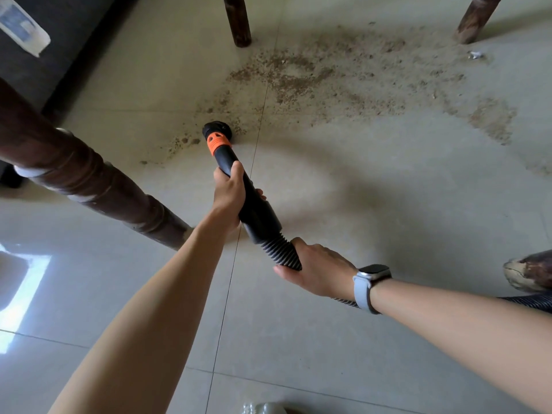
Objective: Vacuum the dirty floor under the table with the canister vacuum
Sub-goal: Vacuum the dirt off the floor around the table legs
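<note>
Gripping the black vacuum wand [239,186] with my left hand [228,194] and the ribbed hose [285,253] just behind it with my right hand [316,271], both closed around it, I hold the nozzle [216,131] on the floor [388,204] at the near-left edge of the dirt patch [343,76]. Vacuuming looks barely begun; next I judge a sweep far and right between the table legs [237,20]. No readable writing shows.
</note>
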`<state>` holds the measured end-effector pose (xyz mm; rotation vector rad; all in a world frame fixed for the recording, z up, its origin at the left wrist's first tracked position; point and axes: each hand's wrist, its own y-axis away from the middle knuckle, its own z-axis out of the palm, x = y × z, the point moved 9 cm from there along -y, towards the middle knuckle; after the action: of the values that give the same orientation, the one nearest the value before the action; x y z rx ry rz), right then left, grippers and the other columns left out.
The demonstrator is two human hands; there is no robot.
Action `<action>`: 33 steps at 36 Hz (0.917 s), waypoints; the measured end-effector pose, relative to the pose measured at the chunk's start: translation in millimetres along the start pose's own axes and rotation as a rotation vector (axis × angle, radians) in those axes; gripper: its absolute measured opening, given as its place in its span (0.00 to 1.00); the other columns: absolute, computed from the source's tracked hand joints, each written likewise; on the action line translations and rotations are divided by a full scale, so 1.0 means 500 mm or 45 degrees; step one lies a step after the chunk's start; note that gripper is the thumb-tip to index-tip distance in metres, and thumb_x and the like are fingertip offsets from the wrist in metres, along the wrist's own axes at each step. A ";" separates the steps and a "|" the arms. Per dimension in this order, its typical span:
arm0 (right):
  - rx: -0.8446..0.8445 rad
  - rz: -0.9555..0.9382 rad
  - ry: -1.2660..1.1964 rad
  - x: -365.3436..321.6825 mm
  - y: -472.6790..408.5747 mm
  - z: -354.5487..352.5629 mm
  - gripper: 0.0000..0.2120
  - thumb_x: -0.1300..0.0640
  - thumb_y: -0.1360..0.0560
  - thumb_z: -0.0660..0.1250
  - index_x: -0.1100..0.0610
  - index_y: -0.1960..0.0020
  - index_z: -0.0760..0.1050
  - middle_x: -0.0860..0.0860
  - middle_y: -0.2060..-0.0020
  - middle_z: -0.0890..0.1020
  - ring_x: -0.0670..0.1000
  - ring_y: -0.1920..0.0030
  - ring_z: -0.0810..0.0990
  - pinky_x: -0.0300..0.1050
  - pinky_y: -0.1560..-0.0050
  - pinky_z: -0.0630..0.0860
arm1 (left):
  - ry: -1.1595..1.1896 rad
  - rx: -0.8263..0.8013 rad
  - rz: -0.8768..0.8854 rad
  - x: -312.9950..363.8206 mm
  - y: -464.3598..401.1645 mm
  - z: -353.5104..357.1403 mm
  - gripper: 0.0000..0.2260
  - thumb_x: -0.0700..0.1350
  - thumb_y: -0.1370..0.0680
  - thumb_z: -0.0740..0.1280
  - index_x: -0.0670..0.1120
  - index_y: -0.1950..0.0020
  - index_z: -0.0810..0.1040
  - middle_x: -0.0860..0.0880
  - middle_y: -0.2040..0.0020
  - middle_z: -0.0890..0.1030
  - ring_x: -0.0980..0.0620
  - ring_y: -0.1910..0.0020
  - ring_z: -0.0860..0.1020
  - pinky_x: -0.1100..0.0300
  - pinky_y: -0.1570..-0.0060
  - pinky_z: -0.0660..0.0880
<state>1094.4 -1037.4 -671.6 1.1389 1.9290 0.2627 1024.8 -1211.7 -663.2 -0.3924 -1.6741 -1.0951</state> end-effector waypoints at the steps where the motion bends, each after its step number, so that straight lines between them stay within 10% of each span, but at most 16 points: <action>1: 0.005 -0.002 -0.010 0.000 -0.001 -0.001 0.18 0.40 0.22 0.58 0.55 0.49 0.64 0.51 0.59 0.76 0.55 0.61 0.75 0.46 0.63 0.68 | -0.007 -0.008 -0.004 0.002 -0.002 0.003 0.06 0.45 0.19 0.57 0.44 0.46 0.62 0.44 0.62 0.69 0.50 0.75 0.72 0.57 0.72 0.76; 33: 0.044 0.007 -0.008 0.031 0.019 -0.015 0.20 0.39 0.22 0.59 0.56 0.50 0.62 0.51 0.58 0.75 0.56 0.59 0.75 0.47 0.59 0.71 | -0.118 -0.128 -0.057 0.003 0.018 0.073 0.08 0.45 0.20 0.57 0.44 0.44 0.63 0.43 0.59 0.69 0.49 0.73 0.73 0.55 0.69 0.77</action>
<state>1091.3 -1017.7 -670.6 1.1663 1.9319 0.2292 1009.1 -1177.6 -658.6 -0.4788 -1.7201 -1.2136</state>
